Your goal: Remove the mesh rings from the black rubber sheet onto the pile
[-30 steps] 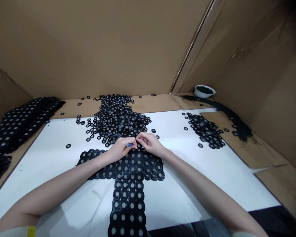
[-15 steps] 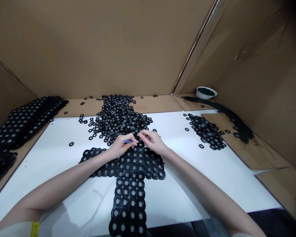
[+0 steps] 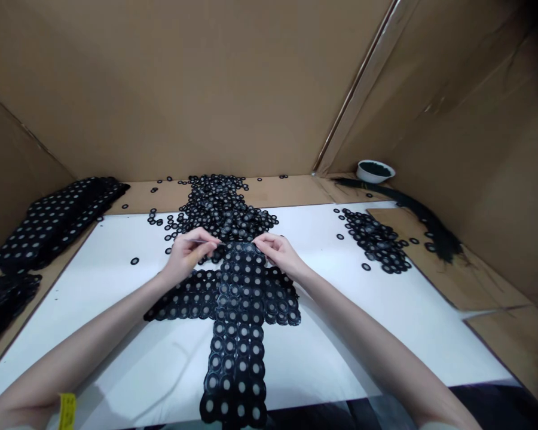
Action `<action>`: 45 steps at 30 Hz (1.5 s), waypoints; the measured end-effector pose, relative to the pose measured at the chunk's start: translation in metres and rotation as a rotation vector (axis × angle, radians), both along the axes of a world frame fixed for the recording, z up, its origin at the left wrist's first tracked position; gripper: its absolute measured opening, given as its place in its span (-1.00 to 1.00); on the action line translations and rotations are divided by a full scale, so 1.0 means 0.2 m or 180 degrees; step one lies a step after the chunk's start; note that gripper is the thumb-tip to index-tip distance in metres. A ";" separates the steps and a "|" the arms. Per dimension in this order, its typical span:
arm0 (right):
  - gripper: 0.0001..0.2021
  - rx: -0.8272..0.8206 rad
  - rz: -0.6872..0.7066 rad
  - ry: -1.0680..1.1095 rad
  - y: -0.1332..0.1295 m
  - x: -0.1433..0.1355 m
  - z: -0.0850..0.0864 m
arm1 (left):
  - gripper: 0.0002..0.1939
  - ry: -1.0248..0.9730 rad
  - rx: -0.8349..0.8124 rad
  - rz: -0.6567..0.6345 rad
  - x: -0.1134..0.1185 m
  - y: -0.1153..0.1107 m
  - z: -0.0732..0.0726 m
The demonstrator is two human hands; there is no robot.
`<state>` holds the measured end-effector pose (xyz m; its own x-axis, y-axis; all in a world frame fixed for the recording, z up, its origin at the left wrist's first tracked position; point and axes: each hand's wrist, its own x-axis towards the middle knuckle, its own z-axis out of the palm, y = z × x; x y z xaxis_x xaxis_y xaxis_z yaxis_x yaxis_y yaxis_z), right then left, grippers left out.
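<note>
A panel of joined black rings [image 3: 237,328] lies on the white board, a long strip with a wider part across it. At its top right corner my right hand [image 3: 278,251] pinches the edge between thumb and fingers. My left hand [image 3: 190,254] is closed on a thin tool [image 3: 197,241], whose tip points at the panel's top left edge. Whether a thread runs there is too small to tell. Right behind both hands spreads a heap of loose black rings [image 3: 219,203].
A smaller pile of rings [image 3: 376,239] lies on the right. Beyond it are a dark bundle of strands [image 3: 419,212] and a white bowl [image 3: 375,172] with dark contents. Folded ring sheets [image 3: 49,224] are stacked at left. Cardboard walls [image 3: 197,89] enclose the board.
My left hand has moved left, away from my right hand, and the tool in it now lies flatter. The panel's upper part now shows between the hands, reaching further up.
</note>
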<state>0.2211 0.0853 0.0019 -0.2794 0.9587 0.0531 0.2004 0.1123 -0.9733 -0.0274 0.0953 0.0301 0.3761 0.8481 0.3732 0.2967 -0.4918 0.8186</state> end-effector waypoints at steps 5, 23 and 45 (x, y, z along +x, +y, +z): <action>-0.68 -0.0043 0.0018 0.0091 -0.02 0.00 0.04 | -0.77 0.0738 0.0235 0.0666 -0.36 -0.07 0.11; -0.59 0.0241 -0.0124 -0.0027 -0.08 -0.07 -0.01 | -0.39 0.2986 -0.0032 0.1322 -0.85 -0.29 -0.15; -0.77 0.0357 0.0084 -0.0044 -0.17 -0.13 0.10 | -0.54 0.0921 -0.0307 -0.0201 -0.06 -0.26 0.10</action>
